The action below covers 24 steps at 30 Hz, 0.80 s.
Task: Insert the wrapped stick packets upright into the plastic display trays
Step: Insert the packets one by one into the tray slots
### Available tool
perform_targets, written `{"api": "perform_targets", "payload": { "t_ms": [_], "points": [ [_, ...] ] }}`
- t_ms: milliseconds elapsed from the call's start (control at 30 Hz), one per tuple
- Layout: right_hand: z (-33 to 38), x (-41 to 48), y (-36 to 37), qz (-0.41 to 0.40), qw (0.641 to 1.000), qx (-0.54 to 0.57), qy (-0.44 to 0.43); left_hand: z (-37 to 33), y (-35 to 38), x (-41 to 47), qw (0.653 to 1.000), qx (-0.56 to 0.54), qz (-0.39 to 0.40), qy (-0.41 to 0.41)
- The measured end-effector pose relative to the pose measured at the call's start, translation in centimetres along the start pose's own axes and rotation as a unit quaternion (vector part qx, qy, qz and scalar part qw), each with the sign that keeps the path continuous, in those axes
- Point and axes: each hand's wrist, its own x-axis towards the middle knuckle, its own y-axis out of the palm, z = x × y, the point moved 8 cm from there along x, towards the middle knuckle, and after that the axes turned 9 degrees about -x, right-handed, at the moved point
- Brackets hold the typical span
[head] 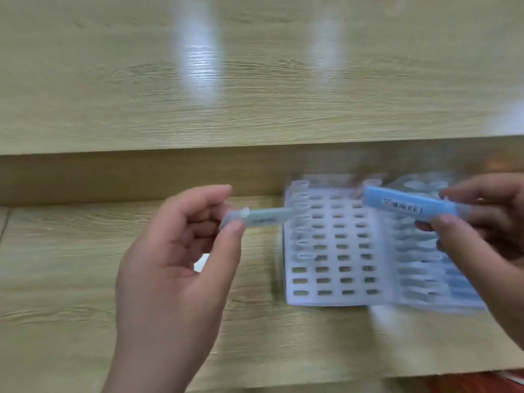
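Note:
My left hand (175, 268) pinches a pale grey-blue wrapped stick packet (266, 217) by its left end; the packet lies level and points right toward the tray. My right hand (487, 219) grips a brighter blue packet (408, 207) with a barcode label, tilted and held above the trays. A white plastic display tray (334, 251) with rows of slots stands on the wooden table; several packets stand upright in its leftmost column. Right of it, a second tray (431, 265) is filled with blue packets. The frame is motion-blurred.
A raised wooden shelf (255, 80) runs across the back, its front face just behind the trays. The table's near edge (340, 378) is at the bottom, with something red (496, 381) below it at the right corner.

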Motion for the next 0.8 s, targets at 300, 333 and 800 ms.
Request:
{"api": "perform_targets", "payload": {
  "t_ms": [300,333,800],
  "points": [
    [-11.7,2.8,-8.1,-0.026,0.999,0.012,0.02,-1.8,13.9,-3.8,0.993,0.007,0.085,0.08],
    [-12.1,3.2,-8.5,-0.028,1.0,-0.001,0.01,-1.9,14.9,-4.2,0.992,0.008,0.092,0.089],
    [-12.4,3.4,-6.4,-0.075,0.968,-0.132,-0.201,-0.5,22.1,-7.3,0.938,0.222,0.152,0.22]
  ]
}}
